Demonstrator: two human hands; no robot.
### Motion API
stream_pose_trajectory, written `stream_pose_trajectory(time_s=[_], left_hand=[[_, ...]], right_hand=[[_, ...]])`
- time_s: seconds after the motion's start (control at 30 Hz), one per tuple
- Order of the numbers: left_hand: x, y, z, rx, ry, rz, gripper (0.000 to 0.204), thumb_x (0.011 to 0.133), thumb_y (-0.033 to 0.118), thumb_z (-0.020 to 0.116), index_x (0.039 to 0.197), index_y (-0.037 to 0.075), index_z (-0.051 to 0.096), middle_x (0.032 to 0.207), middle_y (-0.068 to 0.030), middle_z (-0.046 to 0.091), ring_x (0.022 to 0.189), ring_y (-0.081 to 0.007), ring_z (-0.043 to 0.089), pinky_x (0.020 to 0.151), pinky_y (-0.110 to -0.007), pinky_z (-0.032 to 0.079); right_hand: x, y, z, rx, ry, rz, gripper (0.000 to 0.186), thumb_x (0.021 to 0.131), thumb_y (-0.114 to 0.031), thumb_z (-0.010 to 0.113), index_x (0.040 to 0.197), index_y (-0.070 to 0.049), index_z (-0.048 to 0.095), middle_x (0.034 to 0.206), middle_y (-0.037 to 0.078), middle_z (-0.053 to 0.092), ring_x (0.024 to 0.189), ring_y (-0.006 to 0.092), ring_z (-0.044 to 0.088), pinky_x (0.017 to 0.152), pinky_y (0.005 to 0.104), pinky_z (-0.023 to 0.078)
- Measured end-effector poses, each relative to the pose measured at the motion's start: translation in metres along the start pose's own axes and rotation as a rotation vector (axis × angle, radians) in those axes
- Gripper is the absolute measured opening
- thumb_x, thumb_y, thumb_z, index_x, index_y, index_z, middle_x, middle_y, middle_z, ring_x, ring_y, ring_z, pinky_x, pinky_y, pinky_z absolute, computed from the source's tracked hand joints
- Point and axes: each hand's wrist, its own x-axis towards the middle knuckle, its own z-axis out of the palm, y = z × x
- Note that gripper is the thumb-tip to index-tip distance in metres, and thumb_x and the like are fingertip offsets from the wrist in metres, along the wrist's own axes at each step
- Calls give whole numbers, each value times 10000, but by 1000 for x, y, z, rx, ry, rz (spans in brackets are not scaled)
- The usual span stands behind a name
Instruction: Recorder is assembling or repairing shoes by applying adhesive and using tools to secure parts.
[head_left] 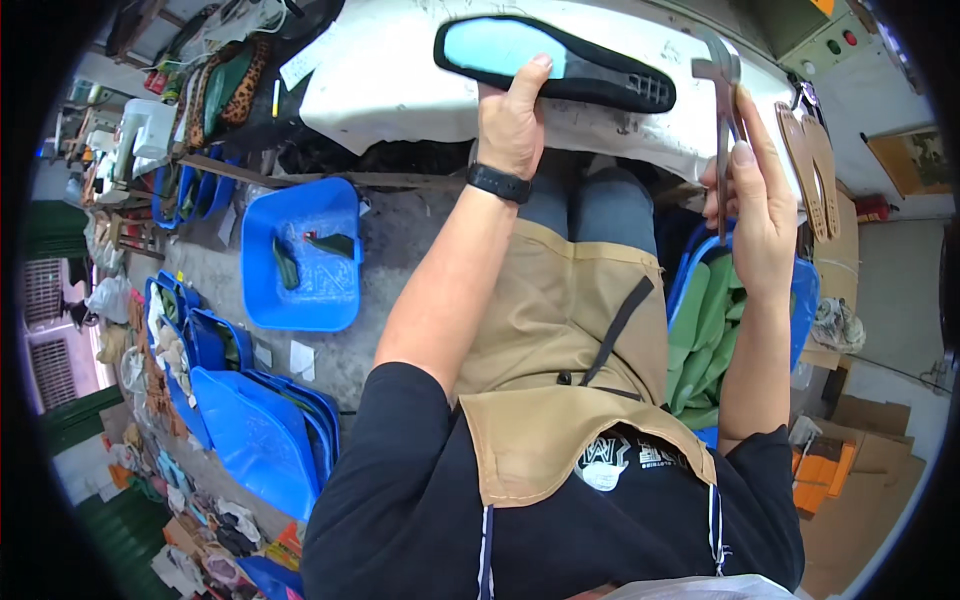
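My left hand [510, 120] grips a black shoe sole [610, 85] with a light blue pad [490, 48] on it, thumb pressed on the pad, above the white worktop [370, 80]. My right hand [760, 200] is closed on a metal hammer-like tool [722, 100], held upright at the worktop's right end with its head near the sole's toe or heel end. Beside that hand lie two tan perforated sole-shaped pieces [808, 170].
A blue tub [300, 310] with dark green pieces sits on the floor at left. More blue tubs [245, 430] are stacked below it. Another tub of green pieces [705, 340] stands by my right leg. Shoes [240, 90] lie at upper left; cardboard [880, 480] is at right.
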Motion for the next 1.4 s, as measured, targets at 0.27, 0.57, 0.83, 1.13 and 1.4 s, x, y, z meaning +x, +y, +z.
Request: stream_pose_trajectory(time_s=[0.27,0.57,0.83,1.13,1.4], left_hand=[[-10,-16,-24,235,198,-57,277,980,150,698,1230,30,679,1172,-66,698,1123,-176,629,1062,-328,440],[-4,-17,-28,410,263,-15,338,986,259,716,1204,1,706,1117,-85,737,1008,-190,668,934,-288,493],[-2,-16,-17,503,252,4,363,989,300,714,1190,-3,718,1113,-91,750,986,-197,682,915,-284,504],[-5,-18,-19,408,238,-9,314,993,242,705,1210,16,679,1132,-71,696,1066,-187,624,1014,-314,454],[-2,-13,-14,426,257,18,327,985,265,709,1196,16,679,1112,-67,694,1041,-188,621,1008,-314,453]], right_hand=[[63,-14,31,-466,-338,113,473,1096,-225,469,1568,-235,505,898,65,686,619,54,543,489,172,381],[59,-21,35,-376,-100,-121,472,1096,-204,444,1563,-223,512,987,93,731,731,65,581,517,175,418],[58,19,19,-542,-95,-104,472,1109,-231,435,1577,-196,489,881,89,694,673,65,574,507,182,413],[58,-3,-10,-322,-180,369,485,1114,-284,462,1588,-179,471,729,19,581,529,53,483,455,190,346],[42,-14,-4,-405,-27,57,500,1091,-269,494,1583,-184,476,884,56,697,557,90,497,477,233,404]])
